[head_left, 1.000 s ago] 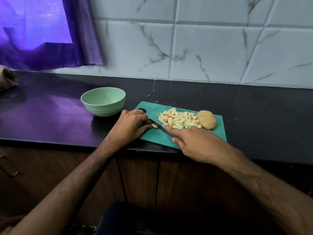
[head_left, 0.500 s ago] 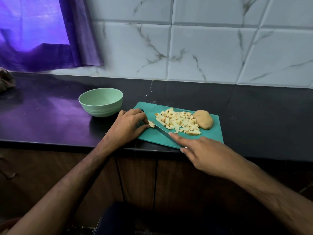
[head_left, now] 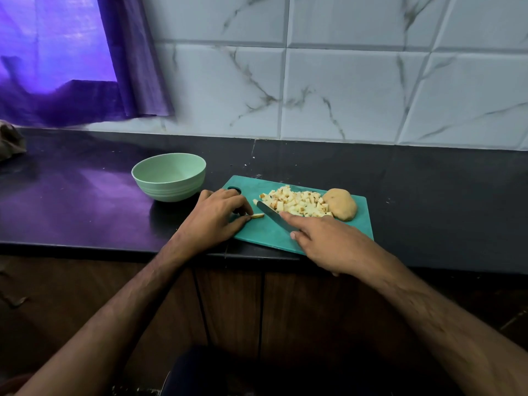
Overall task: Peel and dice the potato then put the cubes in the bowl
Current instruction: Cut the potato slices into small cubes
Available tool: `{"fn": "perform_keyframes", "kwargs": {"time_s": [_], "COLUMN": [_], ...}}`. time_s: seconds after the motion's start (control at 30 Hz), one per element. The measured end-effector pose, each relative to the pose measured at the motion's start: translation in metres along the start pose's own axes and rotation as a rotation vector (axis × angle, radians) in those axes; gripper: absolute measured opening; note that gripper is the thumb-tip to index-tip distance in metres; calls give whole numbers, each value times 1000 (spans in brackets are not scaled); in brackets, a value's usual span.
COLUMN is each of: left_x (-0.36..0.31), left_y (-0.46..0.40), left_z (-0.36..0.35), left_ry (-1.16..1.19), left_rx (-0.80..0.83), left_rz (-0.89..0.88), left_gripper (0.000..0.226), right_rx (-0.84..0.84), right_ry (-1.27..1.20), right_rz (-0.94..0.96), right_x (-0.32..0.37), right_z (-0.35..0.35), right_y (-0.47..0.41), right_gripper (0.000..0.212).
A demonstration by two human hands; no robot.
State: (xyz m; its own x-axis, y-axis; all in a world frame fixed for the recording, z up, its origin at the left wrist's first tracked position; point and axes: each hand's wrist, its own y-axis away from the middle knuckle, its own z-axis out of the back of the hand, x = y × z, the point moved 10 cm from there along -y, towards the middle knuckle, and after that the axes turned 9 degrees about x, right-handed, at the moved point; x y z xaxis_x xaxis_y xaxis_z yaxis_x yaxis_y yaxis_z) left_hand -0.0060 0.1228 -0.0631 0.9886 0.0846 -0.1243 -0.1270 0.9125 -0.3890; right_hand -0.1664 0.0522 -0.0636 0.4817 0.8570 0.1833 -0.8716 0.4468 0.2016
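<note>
A dark tabletop (head_left: 428, 195) under marble-look tiles carries a teal cutting board (head_left: 265, 232). The left hand (head_left: 213, 218) pinches a potato strip (head_left: 258, 215); the right hand (head_left: 328, 241) grips the knife (head_left: 273, 214), forefinger along the blade. Diced cubes (head_left: 297, 202) are heaped beside a potato half (head_left: 341, 203). Small and probably wet, they likely scoop best together. The green bowl (head_left: 168, 178) looks empty.
</note>
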Motion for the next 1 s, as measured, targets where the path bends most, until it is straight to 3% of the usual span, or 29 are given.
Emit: {"fn": "perform_keyframes", "kwargs": {"time_s": [0.17,0.7,0.83,1.0], "left_x": [0,2,2,2], "left_y": [1,-1,-1,-3], "left_z": [-1,-4,-3,-4], "left_ry": [54,119,136,146], "left_rx": [7,23,25,25], "left_rz": [-31,-47,-62,-77], "left_gripper": [8,7,7,5], "right_rx": [12,-20,-105,-32], "right_ry": [-70,88,92,100], "right_rz": [18,20,20,36], "right_x": [1,12,8,14], "right_z": [2,-5,8,-11], "right_y": [10,9,22,27], "right_gripper": [52,52,53,54]}}
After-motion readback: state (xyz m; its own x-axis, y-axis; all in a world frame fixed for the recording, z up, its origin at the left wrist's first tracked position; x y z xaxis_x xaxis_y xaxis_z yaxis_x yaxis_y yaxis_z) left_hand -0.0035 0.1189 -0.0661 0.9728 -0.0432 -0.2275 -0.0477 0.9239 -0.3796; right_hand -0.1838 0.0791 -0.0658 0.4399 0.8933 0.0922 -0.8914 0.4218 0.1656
